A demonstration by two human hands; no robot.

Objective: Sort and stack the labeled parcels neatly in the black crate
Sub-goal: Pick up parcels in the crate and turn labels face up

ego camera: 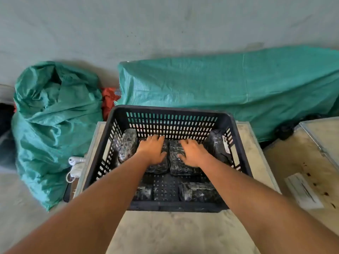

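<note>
I have both arms reaching into the black crate (238, 143), which sits on the pale desk (165, 231). My left hand (152, 149) lies flat on one black wrapped parcel (161, 166), fingers spread and not gripping. My right hand (192, 153) rests palm-down on the parcel beside it (176, 162), fingers also apart. Another parcel (127, 145) leans against the crate's left wall, and a labelled one (218, 145) stands against the right wall. Two more lie near the front edge. Green sacks (220, 88) sit behind the crate.
</note>
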